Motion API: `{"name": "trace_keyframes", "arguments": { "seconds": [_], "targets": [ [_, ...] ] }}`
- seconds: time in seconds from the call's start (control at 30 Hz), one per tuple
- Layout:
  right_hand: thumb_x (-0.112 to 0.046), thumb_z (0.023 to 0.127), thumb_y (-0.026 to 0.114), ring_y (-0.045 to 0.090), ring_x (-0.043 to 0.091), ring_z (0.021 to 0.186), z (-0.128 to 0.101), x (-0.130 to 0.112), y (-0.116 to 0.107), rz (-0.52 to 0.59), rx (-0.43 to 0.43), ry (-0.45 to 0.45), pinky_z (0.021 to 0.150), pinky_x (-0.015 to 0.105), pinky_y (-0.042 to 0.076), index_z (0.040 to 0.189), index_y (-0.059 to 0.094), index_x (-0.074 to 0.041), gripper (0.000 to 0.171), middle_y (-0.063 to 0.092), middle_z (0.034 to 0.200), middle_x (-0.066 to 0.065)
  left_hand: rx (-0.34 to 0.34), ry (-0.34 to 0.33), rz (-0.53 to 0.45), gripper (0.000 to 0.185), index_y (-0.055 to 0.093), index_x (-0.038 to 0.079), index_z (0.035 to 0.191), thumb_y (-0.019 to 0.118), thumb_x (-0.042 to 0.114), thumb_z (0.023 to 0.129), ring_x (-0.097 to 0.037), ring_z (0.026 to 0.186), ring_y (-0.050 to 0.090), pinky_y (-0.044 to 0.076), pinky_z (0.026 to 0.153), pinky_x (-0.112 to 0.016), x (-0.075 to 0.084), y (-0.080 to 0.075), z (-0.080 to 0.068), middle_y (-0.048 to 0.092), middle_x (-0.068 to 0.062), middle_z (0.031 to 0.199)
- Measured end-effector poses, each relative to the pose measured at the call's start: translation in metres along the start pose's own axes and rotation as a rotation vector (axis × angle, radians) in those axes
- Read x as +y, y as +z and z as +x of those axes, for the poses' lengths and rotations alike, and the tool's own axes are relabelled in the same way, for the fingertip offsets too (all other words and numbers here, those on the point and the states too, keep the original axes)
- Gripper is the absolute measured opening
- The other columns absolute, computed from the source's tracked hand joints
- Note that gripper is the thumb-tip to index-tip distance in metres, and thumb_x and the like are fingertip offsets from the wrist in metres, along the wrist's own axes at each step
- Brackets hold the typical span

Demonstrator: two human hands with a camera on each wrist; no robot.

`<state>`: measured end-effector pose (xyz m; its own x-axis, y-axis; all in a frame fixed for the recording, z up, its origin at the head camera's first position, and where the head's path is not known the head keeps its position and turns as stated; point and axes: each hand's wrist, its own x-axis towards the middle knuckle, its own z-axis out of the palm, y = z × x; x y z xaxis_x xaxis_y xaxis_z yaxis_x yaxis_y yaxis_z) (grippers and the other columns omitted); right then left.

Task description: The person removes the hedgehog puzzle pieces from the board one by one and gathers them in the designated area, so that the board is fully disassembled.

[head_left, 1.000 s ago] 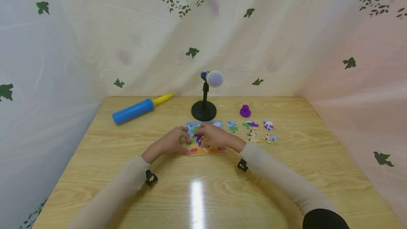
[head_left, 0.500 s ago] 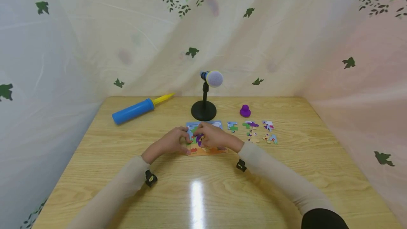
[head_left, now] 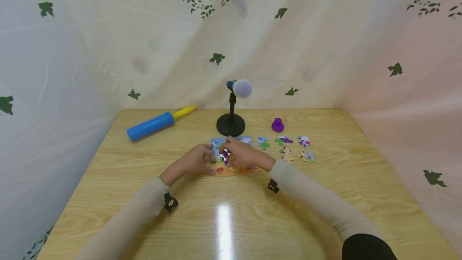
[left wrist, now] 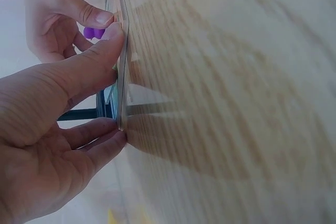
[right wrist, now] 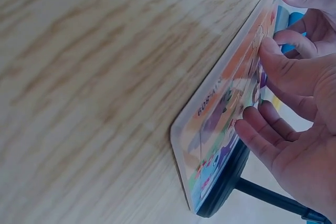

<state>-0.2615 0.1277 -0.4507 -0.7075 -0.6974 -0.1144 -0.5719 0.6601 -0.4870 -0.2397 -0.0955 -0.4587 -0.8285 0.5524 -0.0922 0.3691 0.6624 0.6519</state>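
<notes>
A newly glinting piece [head_left: 225, 156], probably unseated, is pinched by the right hand [head_left: 243, 153]. At left, the puzzle [head_left: 227, 172] is gripped by the left hand [head_left: 193, 159].

- Behind the left hand [head_left: 191, 161], the person wears a long, cream left sleeve [head_left: 131, 212] reaching the wrist.
- Behind the right hand [head_left: 245, 155] comes a matching right sleeve [head_left: 321, 200], creased further back.
- By each cuff, a small black device: left device [head_left: 171, 202], right device [head_left: 273, 186], both marked pale.
- Farthest behind the right grip, a rounded black covering [head_left: 368, 247] meets the cream cloth.
</notes>
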Motion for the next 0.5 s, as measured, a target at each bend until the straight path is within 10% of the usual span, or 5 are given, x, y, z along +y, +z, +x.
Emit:
{"name": "trace_keyframes", "arguments": {
  "seconds": [0.3, 0.5],
  "targets": [
    [-0.006, 0.089, 0.077, 0.054, 0.017, 0.102, 0.0010, 0.0015, 0.0021, -0.007, -0.005, 0.021, 0.086, 0.030, 0.053, 0.124, 0.062, -0.012, 0.038, 0.046, 0.118, 0.005, 0.014, 0.013, 0.064, 0.043, 0.065, 0.009, 0.096, 0.094, 0.029, 0.072, -0.021, 0.091, 0.051, 0.044, 0.084, -0.036, -0.0039, 0.0006, 0.0030, 0.062, -0.004, 0.098],
    [-0.004, 0.089, 0.077, 0.053, 0.017, 0.100, -0.0014, -0.0019, 0.0012, -0.001, 0.005, 0.009, 0.081, 0.029, 0.051, 0.123, 0.061, -0.011, 0.038, 0.044, 0.116, 0.006, 0.017, 0.033, 0.064, 0.044, 0.064, 0.009, 0.096, 0.093, 0.032, 0.073, -0.018, 0.092, 0.051, 0.044, 0.086, -0.036, -0.0072, 0.0011, 0.0034, 0.062, -0.003, 0.099]
  ]
}}
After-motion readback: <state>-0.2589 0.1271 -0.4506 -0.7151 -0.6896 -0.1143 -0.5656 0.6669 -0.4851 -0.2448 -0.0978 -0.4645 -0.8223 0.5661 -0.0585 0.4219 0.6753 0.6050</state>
